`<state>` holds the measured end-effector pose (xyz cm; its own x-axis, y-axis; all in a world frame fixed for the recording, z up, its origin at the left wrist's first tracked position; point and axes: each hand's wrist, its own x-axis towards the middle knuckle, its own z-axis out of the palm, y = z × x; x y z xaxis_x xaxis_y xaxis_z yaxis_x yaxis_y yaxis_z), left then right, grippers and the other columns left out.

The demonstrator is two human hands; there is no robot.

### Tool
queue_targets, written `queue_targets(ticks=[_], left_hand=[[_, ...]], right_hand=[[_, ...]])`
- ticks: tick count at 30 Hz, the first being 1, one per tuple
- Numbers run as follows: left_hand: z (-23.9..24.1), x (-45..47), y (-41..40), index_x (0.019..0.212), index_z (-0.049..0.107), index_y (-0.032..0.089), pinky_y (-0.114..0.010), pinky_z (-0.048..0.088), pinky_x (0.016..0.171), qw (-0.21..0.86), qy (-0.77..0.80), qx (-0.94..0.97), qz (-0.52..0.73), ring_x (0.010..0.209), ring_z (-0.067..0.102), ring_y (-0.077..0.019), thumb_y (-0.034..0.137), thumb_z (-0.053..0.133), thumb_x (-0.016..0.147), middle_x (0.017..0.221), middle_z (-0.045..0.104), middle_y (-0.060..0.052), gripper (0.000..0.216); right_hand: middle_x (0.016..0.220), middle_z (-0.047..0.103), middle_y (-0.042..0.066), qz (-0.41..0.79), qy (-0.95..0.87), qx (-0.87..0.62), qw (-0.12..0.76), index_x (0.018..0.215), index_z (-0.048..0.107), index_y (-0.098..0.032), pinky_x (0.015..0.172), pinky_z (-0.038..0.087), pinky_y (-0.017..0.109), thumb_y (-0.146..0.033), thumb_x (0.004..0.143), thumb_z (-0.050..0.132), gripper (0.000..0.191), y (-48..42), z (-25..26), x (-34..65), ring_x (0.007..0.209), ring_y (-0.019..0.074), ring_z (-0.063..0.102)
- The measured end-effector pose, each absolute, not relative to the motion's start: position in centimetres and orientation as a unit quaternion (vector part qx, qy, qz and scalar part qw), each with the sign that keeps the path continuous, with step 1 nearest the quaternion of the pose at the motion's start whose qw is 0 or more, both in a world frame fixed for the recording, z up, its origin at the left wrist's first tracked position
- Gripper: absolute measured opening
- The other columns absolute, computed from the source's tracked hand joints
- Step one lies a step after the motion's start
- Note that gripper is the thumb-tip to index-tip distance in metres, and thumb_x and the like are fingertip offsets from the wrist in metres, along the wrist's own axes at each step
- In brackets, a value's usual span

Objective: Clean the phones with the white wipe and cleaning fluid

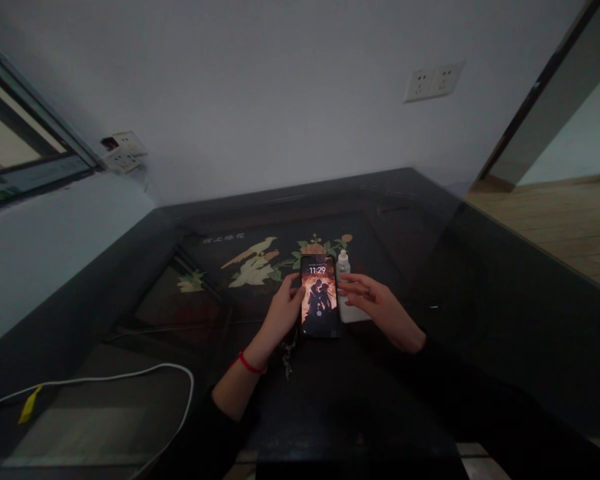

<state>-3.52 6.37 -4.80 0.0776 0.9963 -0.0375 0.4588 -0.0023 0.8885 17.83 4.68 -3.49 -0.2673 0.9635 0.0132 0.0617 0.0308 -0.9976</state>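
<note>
though one phone, two hands

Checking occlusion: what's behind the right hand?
Above the right hand, a bottle top; below, a white object. The hand covers between, so whether they join is unclear.

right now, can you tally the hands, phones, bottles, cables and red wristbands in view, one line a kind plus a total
Hands: 2 (left hand, right hand)
Phone: 1
Bottle: 1
White cable: 1
Red wristband: 1
Total: 6
</note>
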Motion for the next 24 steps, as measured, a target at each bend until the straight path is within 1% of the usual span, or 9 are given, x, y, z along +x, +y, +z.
queue_targets(ticks=[2,4,6,9,13,17,21,24], left_hand=[[-5.2,-3.1,6.2,0.131,0.038,0.014,-0.031,0.054,0.068,0.417,0.581,0.601,0.358,0.075,0.068,-0.0170,0.034,0.039,0.092,0.093,0.070,-0.009,0.044],[-5.5,-2.8,6.1,0.131,0.036,0.015,-0.031,0.054,0.070,0.428,0.575,0.589,0.372,0.080,0.068,-0.0174,0.036,0.039,0.092,0.100,0.069,-0.010,0.045],[-5.6,-2.8,6.1,0.130,0.037,0.014,-0.032,0.054,0.078,0.425,0.574,0.584,0.385,0.090,0.067,-0.0184,0.038,0.041,0.092,0.108,0.067,-0.012,0.045],[-5.5,-2.9,6.2,0.125,0.044,0.014,-0.033,0.049,0.091,0.408,0.576,0.587,0.398,0.104,0.063,-0.0192,0.038,0.042,0.091,0.118,0.063,-0.013,0.041],[-4.9,-3.0,6.1,0.117,0.052,0.015,-0.033,0.047,0.092,0.393,0.565,0.612,0.390,0.102,0.062,-0.0187,0.038,0.040,0.092,0.114,0.065,-0.010,0.036],[-3.6,-3.0,5.2,0.114,0.056,0.017,-0.033,0.044,0.092,0.364,0.556,0.647,0.374,0.102,0.061,-0.0193,0.041,0.039,0.093,0.112,0.067,-0.008,0.036],[-2.5,-2.8,4.3,0.114,0.058,0.020,-0.031,0.044,0.089,0.343,0.546,0.675,0.358,0.098,0.061,-0.0192,0.041,0.040,0.094,0.108,0.068,-0.005,0.035],[-2.1,-2.6,3.9,0.116,0.057,0.020,-0.029,0.044,0.086,0.321,0.538,0.694,0.355,0.096,0.062,-0.0182,0.041,0.039,0.094,0.107,0.068,-0.004,0.036]], right_hand=[[0.119,0.067,0.012,0.555,-0.570,-0.440,0.418,0.121,0.053,-0.020,0.096,0.051,0.045,-0.020,0.084,0.056,0.036,4.6,-3.4,17.9,0.110,0.0223,0.065],[0.118,0.067,0.013,0.567,-0.558,-0.441,0.415,0.121,0.053,-0.019,0.095,0.052,0.045,-0.019,0.085,0.055,0.036,4.6,-3.4,17.9,0.108,0.0224,0.066],[0.115,0.068,0.013,0.578,-0.549,-0.441,0.411,0.123,0.052,-0.017,0.093,0.054,0.045,-0.020,0.086,0.054,0.036,4.5,-3.3,17.9,0.103,0.0215,0.068],[0.110,0.070,0.013,0.595,-0.539,-0.437,0.405,0.126,0.050,-0.015,0.090,0.056,0.042,-0.023,0.087,0.055,0.040,4.4,-3.0,17.8,0.092,0.0193,0.070],[0.103,0.070,0.011,0.617,-0.514,-0.434,0.408,0.131,0.046,-0.014,0.082,0.059,0.037,-0.026,0.088,0.054,0.045,4.4,-2.4,18.1,0.082,0.0170,0.071],[0.097,0.070,0.009,0.622,-0.524,-0.416,0.407,0.134,0.044,-0.015,0.075,0.060,0.035,-0.026,0.090,0.050,0.046,4.6,-2.0,18.6,0.077,0.0166,0.071],[0.084,0.071,0.006,0.628,-0.553,-0.392,0.382,0.127,0.053,-0.015,0.071,0.061,0.033,-0.025,0.088,0.052,0.040,4.8,-1.7,19.1,0.073,0.0166,0.071],[0.081,0.071,0.003,0.627,-0.561,-0.390,0.375,0.123,0.056,-0.016,0.071,0.061,0.032,-0.022,0.086,0.055,0.038,5.0,-1.6,19.4,0.072,0.0156,0.071]])
